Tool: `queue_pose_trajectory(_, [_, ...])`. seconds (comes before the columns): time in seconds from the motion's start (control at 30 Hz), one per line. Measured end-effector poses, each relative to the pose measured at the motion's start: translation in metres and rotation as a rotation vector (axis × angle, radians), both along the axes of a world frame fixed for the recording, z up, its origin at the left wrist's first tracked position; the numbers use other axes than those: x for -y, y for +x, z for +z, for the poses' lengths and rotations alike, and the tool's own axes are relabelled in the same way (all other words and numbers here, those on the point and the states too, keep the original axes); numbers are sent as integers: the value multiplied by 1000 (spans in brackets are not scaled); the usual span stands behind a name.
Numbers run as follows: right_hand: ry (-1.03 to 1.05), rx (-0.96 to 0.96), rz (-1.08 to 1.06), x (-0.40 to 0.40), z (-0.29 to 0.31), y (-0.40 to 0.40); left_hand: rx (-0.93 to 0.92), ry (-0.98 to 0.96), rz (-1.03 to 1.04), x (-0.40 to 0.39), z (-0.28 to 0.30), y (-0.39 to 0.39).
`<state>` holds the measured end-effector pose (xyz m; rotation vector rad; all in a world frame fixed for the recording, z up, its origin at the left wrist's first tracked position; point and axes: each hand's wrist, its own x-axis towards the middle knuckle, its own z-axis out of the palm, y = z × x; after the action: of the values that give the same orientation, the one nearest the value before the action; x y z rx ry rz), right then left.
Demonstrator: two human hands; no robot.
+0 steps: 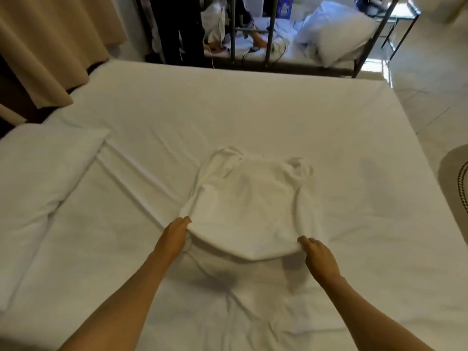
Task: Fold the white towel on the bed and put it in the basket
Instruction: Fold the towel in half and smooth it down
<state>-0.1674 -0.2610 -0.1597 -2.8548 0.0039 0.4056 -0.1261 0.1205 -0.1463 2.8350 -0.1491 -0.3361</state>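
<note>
The white towel (249, 201) lies in the middle of the white bed (253, 110), partly folded, with rumpled far corners. Its near edge is lifted off the sheet and casts a shadow below. My left hand (174, 235) pinches the near left corner. My right hand (319, 257) grips the near right corner. No basket is in view.
A white pillow (43, 178) rests at the bed's left side. Beige curtains (48, 39) hang at the far left. Beyond the bed stands a metal-framed bed (329, 36) with pillows and clutter. Tiled floor and a rug edge (458, 181) lie to the right.
</note>
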Motion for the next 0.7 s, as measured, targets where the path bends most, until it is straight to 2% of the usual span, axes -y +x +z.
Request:
queue_pose_trajectory(0.13, [-38,-57,0,-6,-29,-3,-17,150,-171,-6,-27,-2])
queue_pose_trajectory(0.23, [-125,-98,22,-7,-51,-5,-150,88,-133,-6,-43,-2])
queue_pose_trajectory(0.4, [-349,-87,92,-14,-82,-5,-136,328,-271,-10,-78,-8])
queue_pose_trajectory(0.47, [-370,-67,72,-14,-87,-5,-13,396,-326,-11,-84,-12])
queue_pose_trajectory(0.6, [-408,-164,-12,-3,-92,-6,-54,514,-286,-12,-87,-12])
queue_pose_trajectory(0.7, [-441,-269,-165,7,-92,-11,-64,468,-255,-17,-87,-12])
